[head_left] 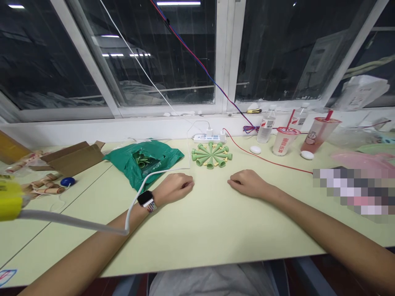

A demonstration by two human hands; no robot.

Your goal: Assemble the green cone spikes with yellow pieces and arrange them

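Both my hands rest on the pale yellow-green table [212, 230]. Curled into a loose fist, my left hand [176, 188] wears a dark-faced watch [146, 199] at the wrist. My right hand [249, 184] is also a closed fist, apart from the left, and nothing shows in either. Beyond them lies a ring of light green plastic pieces [211, 156] with flared ends pointing outward and small yellow parts between. Left of the ring, a torn green plastic bag [166, 153] holds more green pieces. A white cable [135, 205] passes across my left forearm in view.
A power strip [203, 138] stands behind the ring. Right are a water bottle [266, 127], drink cups [284, 143] [317, 137], white egg-shaped objects [255, 149] and a red cable [271, 159]. Left are a cardboard box [75, 158], wooden pieces [46, 183] and a blue ball [68, 181].
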